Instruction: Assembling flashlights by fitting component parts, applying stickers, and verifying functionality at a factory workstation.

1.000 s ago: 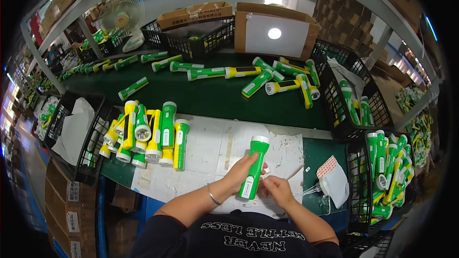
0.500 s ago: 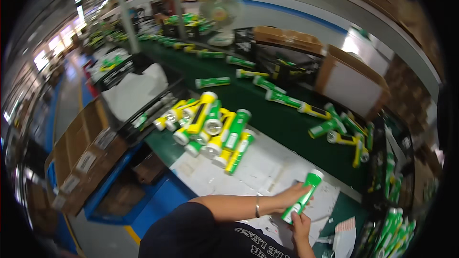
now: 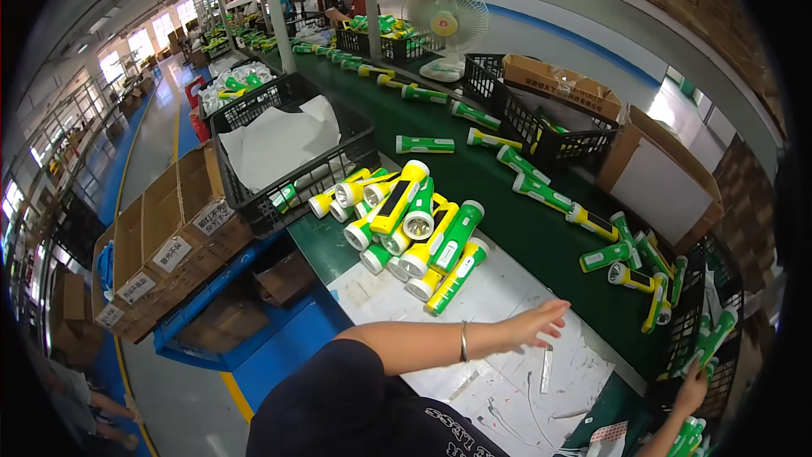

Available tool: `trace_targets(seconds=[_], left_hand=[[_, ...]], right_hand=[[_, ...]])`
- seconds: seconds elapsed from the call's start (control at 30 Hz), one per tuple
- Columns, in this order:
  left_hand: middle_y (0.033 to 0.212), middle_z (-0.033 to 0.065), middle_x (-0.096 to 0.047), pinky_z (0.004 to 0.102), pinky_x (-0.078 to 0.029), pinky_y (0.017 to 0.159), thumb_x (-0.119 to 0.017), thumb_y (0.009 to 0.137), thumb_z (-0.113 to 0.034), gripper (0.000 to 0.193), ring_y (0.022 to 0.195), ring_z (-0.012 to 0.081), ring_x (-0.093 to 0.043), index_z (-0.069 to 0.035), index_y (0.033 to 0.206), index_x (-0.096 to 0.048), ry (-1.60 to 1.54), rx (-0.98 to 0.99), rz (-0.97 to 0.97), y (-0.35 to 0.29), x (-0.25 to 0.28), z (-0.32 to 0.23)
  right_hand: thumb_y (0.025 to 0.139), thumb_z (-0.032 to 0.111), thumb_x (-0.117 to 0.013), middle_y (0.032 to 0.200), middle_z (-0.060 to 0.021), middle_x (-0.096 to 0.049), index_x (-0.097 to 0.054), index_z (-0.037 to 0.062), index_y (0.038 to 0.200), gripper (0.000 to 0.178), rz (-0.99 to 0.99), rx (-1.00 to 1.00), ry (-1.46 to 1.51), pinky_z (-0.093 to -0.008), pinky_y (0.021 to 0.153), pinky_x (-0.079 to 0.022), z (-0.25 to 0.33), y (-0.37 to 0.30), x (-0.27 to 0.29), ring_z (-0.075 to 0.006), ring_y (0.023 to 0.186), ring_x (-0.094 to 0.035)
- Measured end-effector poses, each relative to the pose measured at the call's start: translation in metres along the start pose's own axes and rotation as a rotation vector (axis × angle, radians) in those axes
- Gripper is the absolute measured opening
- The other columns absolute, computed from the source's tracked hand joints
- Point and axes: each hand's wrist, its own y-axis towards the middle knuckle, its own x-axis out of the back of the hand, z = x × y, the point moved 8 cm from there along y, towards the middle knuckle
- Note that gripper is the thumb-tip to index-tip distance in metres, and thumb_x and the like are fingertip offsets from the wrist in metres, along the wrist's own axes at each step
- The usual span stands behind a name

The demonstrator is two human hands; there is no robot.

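At the right, my right hand (image 3: 691,391) grips a green flashlight (image 3: 719,335) with a white end, over a black crate (image 3: 687,322) that holds more green flashlights. Bare and with fingers apart, my left hand (image 3: 538,325) hovers over the white work sheet (image 3: 499,334). Thin white cables (image 3: 530,402) lie on that sheet below it, beside a small clear strip (image 3: 545,370). To the left of the hand, a pile of yellow and green flashlights (image 3: 406,220) rests partly on the sheet, several with their clear lenses showing.
Across the far side runs a dark green belt (image 3: 474,190) carrying a line of flashlights. A black crate with white paper (image 3: 279,144) stands left. Beyond the belt are a fan (image 3: 444,25), another black crate (image 3: 541,123) and an open carton (image 3: 660,173). Partitioned cardboard boxes (image 3: 169,233) sit lower left.
My right hand has carried the green flashlight from above the sheet rightward to the crate. The left hand has let go of it and opened. The view has shifted somewhat.
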Motion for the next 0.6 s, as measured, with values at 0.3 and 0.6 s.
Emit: trace_targets(seconds=[0.3,0.6], left_hand=[[0.111,0.0158,-0.050,0.0316,-0.047,0.080,-0.065,0.078,-0.026,0.047,0.088,0.0204,-0.056,-0.004,0.117,-0.051,0.935,-0.290,-0.398,0.067,0.085,-0.114],[0.136,0.0197,-0.028,0.0430,-0.043,0.091,-0.067,0.069,-0.018,0.051,0.108,0.0381,-0.049,-0.004,0.114,-0.050,1.700,-0.399,-0.766,0.182,0.166,-0.220]], right_hand=[[0.076,0.052,-0.057,0.085,-0.0233,-0.063,-0.061,0.0012,0.096,0.055,0.025,-0.089,-0.464,-0.0484,0.069,-0.048,-0.037,0.058,-0.017,-0.0402,0.081,-0.060],[0.076,0.048,-0.061,0.089,-0.0195,-0.063,-0.038,0.0143,0.126,0.064,-0.054,-0.200,-0.470,-0.0474,0.067,-0.048,-0.077,0.059,-0.039,-0.0381,0.080,-0.061]])
